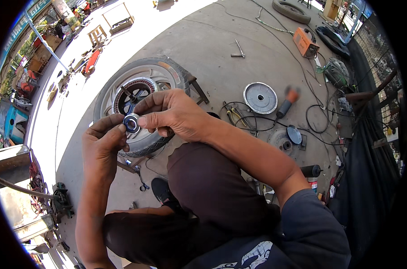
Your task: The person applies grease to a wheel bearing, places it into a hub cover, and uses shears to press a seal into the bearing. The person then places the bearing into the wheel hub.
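Between both hands I hold a small ring-shaped ball bearing [131, 123], with a shiny rim and a dark band round its hole. The fingertips of my left hand [105, 140] pinch its left side. My right hand [174, 114] grips the opposite side between thumb and fingers. Behind and below the bearing lies a wheel [174, 74] with a black tyre and a grey rim. Its hub is uncovered: a ring of copper-coloured windings [119, 101] and a metal shaft [128, 93] show inside. My hands hide part of the hub.
Right of the wheel lie a round metal hub cover [260, 97], pliers [234, 115], a blurred orange-and-black power tool [288, 102] and a small round dish [294, 134]. A T-handle wrench [238, 50] lies farther off. Cables [309, 80] run toward an orange machine [305, 42]. Scissors [144, 186] lie near my shoe.
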`<state>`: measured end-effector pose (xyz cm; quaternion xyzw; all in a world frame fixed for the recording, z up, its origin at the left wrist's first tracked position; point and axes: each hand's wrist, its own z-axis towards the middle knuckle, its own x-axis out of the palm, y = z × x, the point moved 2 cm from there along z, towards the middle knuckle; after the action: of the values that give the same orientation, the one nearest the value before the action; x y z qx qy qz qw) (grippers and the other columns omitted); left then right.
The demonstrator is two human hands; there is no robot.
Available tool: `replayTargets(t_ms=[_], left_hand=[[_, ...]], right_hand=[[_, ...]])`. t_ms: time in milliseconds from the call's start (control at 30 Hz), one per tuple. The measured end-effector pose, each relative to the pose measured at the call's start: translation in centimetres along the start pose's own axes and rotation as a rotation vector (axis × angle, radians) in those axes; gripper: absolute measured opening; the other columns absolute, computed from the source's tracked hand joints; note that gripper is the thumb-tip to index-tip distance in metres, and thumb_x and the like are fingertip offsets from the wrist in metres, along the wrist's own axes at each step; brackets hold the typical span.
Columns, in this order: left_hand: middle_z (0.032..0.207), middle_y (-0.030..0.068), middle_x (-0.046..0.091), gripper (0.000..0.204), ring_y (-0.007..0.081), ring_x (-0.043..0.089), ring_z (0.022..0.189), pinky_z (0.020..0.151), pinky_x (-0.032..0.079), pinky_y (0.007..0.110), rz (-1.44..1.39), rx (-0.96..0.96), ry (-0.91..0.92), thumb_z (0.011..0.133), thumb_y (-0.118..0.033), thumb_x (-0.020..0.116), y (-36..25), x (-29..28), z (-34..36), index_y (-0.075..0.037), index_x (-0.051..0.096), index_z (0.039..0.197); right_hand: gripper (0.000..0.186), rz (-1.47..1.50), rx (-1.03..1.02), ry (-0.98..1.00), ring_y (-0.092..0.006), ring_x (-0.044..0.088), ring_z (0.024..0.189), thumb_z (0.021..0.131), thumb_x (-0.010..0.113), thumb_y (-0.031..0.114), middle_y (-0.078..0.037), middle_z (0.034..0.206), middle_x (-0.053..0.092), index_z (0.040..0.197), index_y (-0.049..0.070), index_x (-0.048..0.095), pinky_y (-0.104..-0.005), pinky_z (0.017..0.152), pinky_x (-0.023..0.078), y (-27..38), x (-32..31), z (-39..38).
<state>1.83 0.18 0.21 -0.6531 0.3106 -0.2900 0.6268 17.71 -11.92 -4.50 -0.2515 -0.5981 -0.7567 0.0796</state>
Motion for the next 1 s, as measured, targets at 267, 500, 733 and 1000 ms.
replayTargets(t_ms=[267,500,733,1000], left_hand=[[0.093,0.0148,0.071,0.038,0.0123,0.061,0.066,0.058,0.053,0.026,0.083,0.025,0.036,0.089,-0.017,0.072,0.2,0.4,0.7,0.01,0.062,0.114],[0.101,0.0152,0.07,0.036,0.0106,0.059,0.07,0.058,0.052,0.025,0.083,0.022,0.081,0.093,-0.019,0.067,0.2,-0.4,-0.3,0.008,0.061,0.116],[0.097,0.0122,0.069,0.037,0.0096,0.057,0.067,0.056,0.049,0.024,0.032,0.013,0.114,0.095,-0.024,0.066,0.7,-0.8,-1.0,0.006,0.061,0.115],[0.093,0.0101,0.069,0.031,0.0086,0.056,0.064,0.055,0.05,0.024,0.088,0.068,0.294,0.097,-0.024,0.063,-0.9,2.3,-2.0,0.004,0.067,0.109]], right_hand=[[0.026,0.205,-0.001,-0.123,-0.0096,0.058,0.059,0.085,0.075,0.008,-0.009,0.078,0.066,0.104,-0.007,0.064,-0.0197,0.048,0.044,-1.6,-2.3,-0.5],[0.025,0.192,-0.08,-0.463,-0.0087,0.057,0.075,0.09,0.069,0.007,-0.005,0.09,0.063,0.111,-0.005,0.061,-0.0184,0.052,0.04,0.8,-10.0,-7.2],[0.018,0.167,-0.283,-0.783,-0.0102,0.058,0.073,0.09,0.069,0.006,-0.009,0.092,0.064,0.103,-0.004,0.063,-0.0174,0.052,0.043,6.6,-15.7,-18.6],[0.018,0.115,-0.264,-0.808,-0.0068,0.051,0.077,0.095,0.064,0.011,-0.007,0.098,0.055,0.105,-0.001,0.054,-0.0144,0.051,0.039,9.6,-14.6,-21.0]])
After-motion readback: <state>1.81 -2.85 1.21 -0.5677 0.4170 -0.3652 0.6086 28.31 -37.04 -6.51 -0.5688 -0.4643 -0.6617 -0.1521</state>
